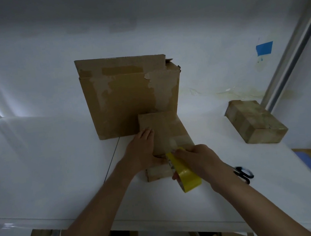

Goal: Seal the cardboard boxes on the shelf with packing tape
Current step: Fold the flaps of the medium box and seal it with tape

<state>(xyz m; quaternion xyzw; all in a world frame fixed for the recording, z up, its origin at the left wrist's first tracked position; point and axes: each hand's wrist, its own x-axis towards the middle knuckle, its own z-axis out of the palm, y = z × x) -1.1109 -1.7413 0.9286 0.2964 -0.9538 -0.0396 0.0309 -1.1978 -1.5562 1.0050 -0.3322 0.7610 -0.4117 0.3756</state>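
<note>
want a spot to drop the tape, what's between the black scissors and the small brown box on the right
Nothing: the head view shows only bare white shelf between the black scissors and the small brown cardboard box.

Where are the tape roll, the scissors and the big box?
tape roll (191, 179), head view, yellow outer band.
scissors (243, 175), head view, black handles.
big box (130, 101), head view, front face.

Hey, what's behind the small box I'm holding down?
A large cardboard box with torn tape patches stands behind the small box; its lower right corner is covered.
</note>
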